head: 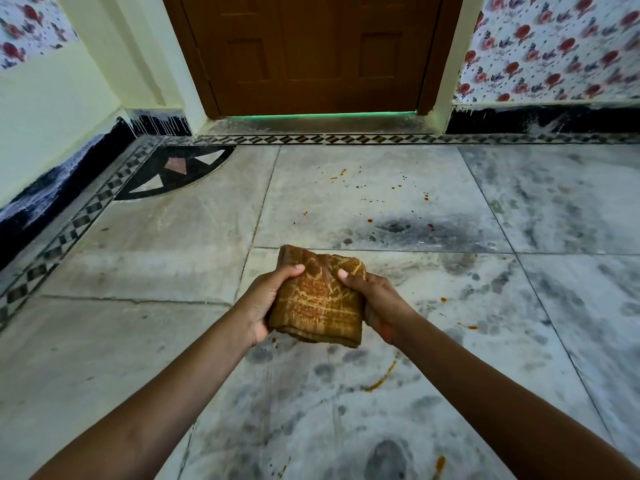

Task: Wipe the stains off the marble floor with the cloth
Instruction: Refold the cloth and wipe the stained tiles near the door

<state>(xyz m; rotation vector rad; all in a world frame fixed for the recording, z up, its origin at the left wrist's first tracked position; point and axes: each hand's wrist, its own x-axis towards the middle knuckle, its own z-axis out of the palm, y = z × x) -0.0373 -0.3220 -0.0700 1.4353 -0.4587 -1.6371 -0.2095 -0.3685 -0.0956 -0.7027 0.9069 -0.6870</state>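
Observation:
A folded brown-orange cloth (317, 299) is held up in the air over the grey-white marble floor (138, 254). My left hand (266, 299) grips its left edge and my right hand (379, 299) grips its right edge, thumbs on top. Orange stains dot the floor: small drops (396, 187) far ahead, a curved streak (382, 379) below the cloth, spots (472, 328) to the right and a smear (440, 463) near the bottom edge.
A brown wooden door (311, 53) stands shut straight ahead above a raised sill. A black-and-white patterned border (79, 220) runs along the walls. Floral wall covering (554, 46) is on the right, a pale wall on the left.

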